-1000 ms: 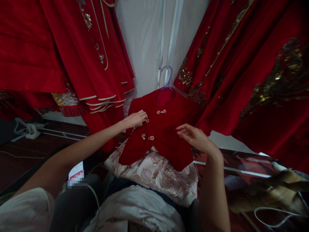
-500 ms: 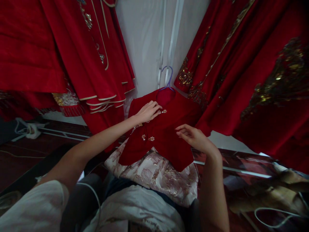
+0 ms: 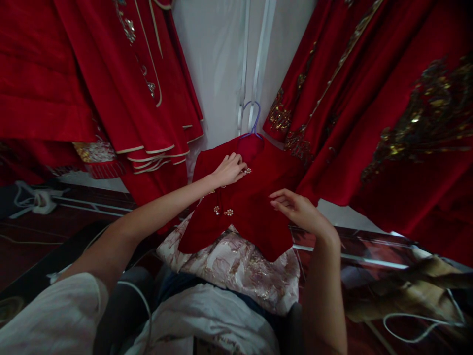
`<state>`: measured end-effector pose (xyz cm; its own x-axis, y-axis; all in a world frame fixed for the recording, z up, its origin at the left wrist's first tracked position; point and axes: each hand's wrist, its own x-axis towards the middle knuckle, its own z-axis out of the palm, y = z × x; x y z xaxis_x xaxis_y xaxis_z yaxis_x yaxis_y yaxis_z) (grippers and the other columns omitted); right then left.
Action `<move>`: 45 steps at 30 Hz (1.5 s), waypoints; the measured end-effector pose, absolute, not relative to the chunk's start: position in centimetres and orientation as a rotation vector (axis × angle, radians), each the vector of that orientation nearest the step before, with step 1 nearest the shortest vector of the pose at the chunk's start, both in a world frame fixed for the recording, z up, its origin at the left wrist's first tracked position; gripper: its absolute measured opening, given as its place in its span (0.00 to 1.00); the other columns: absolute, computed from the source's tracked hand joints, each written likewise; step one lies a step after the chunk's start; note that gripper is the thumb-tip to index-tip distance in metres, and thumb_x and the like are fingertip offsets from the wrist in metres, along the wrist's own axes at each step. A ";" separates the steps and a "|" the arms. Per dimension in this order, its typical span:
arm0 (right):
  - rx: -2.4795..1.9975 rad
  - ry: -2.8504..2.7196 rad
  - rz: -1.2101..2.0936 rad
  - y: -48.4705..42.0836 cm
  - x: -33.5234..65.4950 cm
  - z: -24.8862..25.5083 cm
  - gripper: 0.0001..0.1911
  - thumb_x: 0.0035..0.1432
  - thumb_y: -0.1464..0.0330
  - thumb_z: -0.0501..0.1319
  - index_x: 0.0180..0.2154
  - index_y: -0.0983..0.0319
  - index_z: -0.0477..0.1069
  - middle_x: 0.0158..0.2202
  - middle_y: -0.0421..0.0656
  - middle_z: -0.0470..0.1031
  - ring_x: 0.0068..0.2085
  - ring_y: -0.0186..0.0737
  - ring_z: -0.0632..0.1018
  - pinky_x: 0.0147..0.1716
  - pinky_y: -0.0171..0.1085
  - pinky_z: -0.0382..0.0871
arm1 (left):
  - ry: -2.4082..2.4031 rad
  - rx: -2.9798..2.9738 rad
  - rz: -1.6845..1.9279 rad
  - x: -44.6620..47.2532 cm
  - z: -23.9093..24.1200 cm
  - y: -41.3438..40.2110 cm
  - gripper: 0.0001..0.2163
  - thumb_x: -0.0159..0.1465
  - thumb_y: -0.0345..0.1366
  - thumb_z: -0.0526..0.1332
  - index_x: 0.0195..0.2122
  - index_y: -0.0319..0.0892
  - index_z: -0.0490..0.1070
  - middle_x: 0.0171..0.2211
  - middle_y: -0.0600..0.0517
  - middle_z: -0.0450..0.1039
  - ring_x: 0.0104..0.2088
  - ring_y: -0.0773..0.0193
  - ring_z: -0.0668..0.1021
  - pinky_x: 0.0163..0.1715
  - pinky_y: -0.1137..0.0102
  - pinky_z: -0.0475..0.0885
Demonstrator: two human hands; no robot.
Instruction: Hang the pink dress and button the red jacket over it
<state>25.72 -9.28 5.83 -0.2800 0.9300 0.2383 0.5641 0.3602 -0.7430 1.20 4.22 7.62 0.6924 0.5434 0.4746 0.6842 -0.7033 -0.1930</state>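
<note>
Jacket (image 3: 254,197) lengthwise away, neckline (image 3: 250,147) far, hem (image 3: 272,256) near

I've got jacket (image 3: 254,202) on hanger (image 3: 255,121) ctr, cloth (image 3: 236,268) under its near edge, clothes (image 3: 148,118) hanging L & R, wall (image 3: 210,64) behind.

We can read no text, label, brand, number or sign anywhere in the view. The only writing we can pick out is at six o'clock, by the bottom edge: a short run of small dark lettering (image 3: 221,339) across the front of the wearer's white T-shirt (image 3: 210,308). It lies among the folds of the cloth, too blurred for us to make out a word or even a sure letter. Just beside it, slightly towards seven o'clock, a dark patch (image 3: 201,346) is cut off by the frame, and we cannot tell whether it bears any print.
</note>
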 end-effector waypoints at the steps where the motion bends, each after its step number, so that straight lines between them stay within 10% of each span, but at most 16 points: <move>1: -1.290 -1.965 0.712 -9.3 25.6 5.8 0.12 0.60 0.60 0.58 0.43 0.58 0.70 0.36 0.43 0.78 0.37 0.39 0.79 0.38 0.39 0.74 | -0.948 -2.562 -0.540 1.2 7.6 4.5 0.14 0.66 0.42 0.55 0.45 0.39 0.73 0.43 0.42 0.65 0.46 0.52 0.66 0.43 0.59 0.63; 19: -1.297 -2.002 0.738 -9.0 24.9 5.7 0.13 0.60 0.60 0.58 0.44 0.58 0.70 0.36 0.43 0.78 0.37 0.39 0.79 0.38 0.40 0.75 | -0.811 -2.658 -0.778 0.6 7.5 5.8 0.09 0.65 0.38 0.59 0.43 0.50 0.78 0.37 0.52 0.79 0.42 0.60 0.71 0.56 0.55 0.56; 27: -1.197 -1.822 0.717 -8.4 23.9 5.6 0.16 0.58 0.58 0.60 0.45 0.59 0.68 0.45 0.47 0.76 0.45 0.39 0.78 0.47 0.41 0.74 | -0.738 -2.469 -0.601 -0.4 8.6 3.9 0.16 0.68 0.39 0.50 0.35 0.39 0.76 0.37 0.43 0.72 0.44 0.54 0.70 0.56 0.51 0.55; 32: -0.942 -1.560 0.845 -4.1 16.7 4.8 0.29 0.58 0.51 0.56 0.54 0.62 0.59 0.58 0.54 0.66 0.58 0.43 0.71 0.58 0.43 0.65 | -1.125 -2.319 -0.831 -1.0 6.8 3.3 0.17 0.58 0.40 0.62 0.45 0.37 0.68 0.56 0.33 0.59 0.57 0.39 0.62 0.57 0.41 0.53; 38: -1.339 -1.408 0.660 0.3 10.7 3.7 0.52 0.56 0.42 0.49 0.66 0.72 0.36 0.69 0.62 0.36 0.70 0.53 0.39 0.66 0.51 0.41 | -1.483 -2.075 -1.139 -1.7 4.0 4.0 0.31 0.55 0.25 0.57 0.60 0.38 0.50 0.66 0.32 0.42 0.66 0.37 0.49 0.59 0.36 0.47; 45: -1.431 -1.334 0.045 1.0 18.2 3.5 0.49 0.58 0.43 0.49 0.62 0.78 0.47 0.63 0.71 0.52 0.65 0.60 0.56 0.62 0.56 0.51 | -1.824 -2.013 -1.362 -9.7 6.6 7.1 0.31 0.51 0.22 0.59 0.58 0.38 0.55 0.57 0.37 0.62 0.56 0.50 0.70 0.52 0.61 0.68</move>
<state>18.22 0.96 3.52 0.3597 0.7075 0.6084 0.6650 0.2630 -0.6990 -9.73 7.12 6.58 -0.1196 0.7472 0.6537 0.8393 -0.2757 0.4686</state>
